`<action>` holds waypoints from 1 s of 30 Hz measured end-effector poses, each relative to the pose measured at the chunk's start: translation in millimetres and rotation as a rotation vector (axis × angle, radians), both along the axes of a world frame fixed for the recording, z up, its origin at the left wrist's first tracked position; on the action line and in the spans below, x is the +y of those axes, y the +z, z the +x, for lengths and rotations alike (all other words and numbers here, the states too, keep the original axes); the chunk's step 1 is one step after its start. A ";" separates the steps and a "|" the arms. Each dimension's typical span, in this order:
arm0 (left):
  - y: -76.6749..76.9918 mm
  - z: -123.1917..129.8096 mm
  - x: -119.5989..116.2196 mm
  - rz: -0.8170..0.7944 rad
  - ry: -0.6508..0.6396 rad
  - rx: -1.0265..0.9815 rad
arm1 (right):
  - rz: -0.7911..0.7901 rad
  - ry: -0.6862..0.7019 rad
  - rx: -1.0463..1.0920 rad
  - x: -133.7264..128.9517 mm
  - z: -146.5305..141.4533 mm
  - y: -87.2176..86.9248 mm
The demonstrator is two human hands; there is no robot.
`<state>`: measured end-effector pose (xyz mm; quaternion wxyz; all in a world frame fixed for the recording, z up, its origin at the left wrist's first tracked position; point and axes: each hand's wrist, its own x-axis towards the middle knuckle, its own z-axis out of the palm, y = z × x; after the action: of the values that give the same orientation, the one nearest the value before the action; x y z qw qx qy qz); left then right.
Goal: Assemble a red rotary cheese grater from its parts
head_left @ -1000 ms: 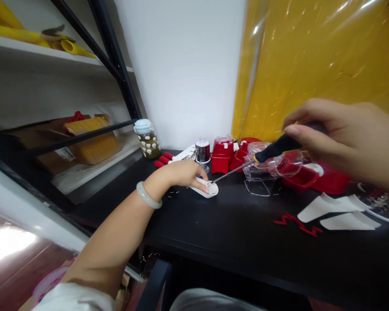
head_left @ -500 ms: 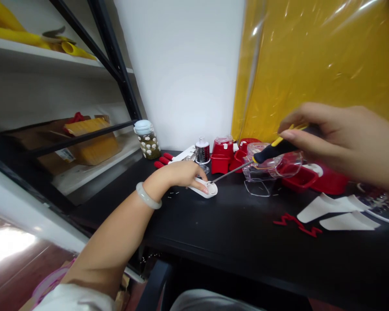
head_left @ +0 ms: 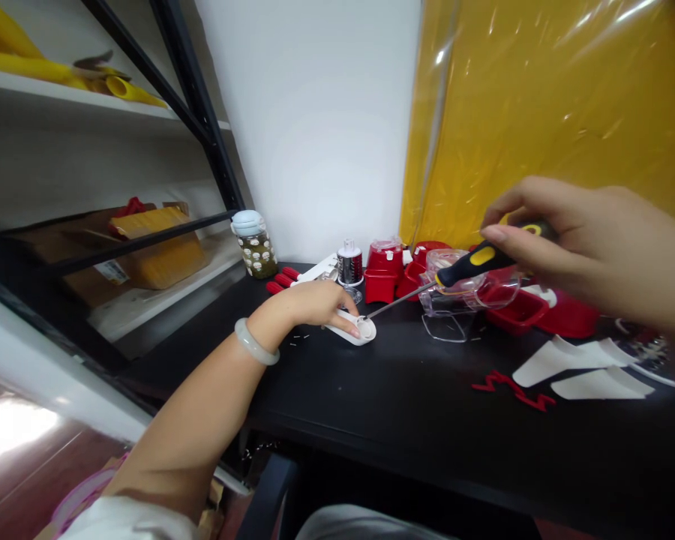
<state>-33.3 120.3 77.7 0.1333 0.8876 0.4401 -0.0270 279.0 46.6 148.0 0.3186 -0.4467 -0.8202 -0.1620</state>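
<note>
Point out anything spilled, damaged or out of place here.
Small pale slivers, perhaps screws, lie loose on the black tabletop near the left hand, scattered rather than gathered. No spill or damage stands out.

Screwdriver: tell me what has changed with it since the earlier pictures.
The screwdriver has turned about its length, a yellow inlay rolling over the top toward the camera. Nothing was grasped or released: the right hand still holds it, the left hand the white part.

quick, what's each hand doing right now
Left hand: closed on the white part.
Right hand: closed on the screwdriver, its tip at the white part.
</note>
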 end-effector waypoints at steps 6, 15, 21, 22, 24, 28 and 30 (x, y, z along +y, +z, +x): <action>-0.6 -0.9 1.4 -0.016 -0.005 -0.007 | -0.027 0.110 0.035 0.6 6.9 -2.5; -0.5 -0.6 1.6 -0.019 -0.010 -0.007 | 0.008 0.000 0.003 -1.8 -3.9 -0.6; -0.8 -1.2 1.8 -0.016 -0.004 -0.002 | -0.027 0.133 0.017 -1.2 6.0 -2.0; -0.7 -1.1 1.7 -0.016 -0.006 -0.001 | -0.051 0.199 0.006 -1.8 9.9 -1.0; -0.1 -0.9 1.4 -0.018 -0.008 -0.003 | -0.103 0.246 -0.022 -3.1 13.7 1.4; 0.6 -0.4 1.3 -0.015 -0.009 -0.004 | -0.050 0.074 -0.022 -4.7 2.1 2.9; 0.4 -0.4 1.5 -0.010 -0.018 -0.005 | 0.033 -0.062 -0.008 -4.5 -7.0 1.3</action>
<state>-33.7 121.7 78.1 0.1386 0.8909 0.4315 -0.0285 272.0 42.1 149.3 0.3175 -0.4658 -0.8045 -0.1870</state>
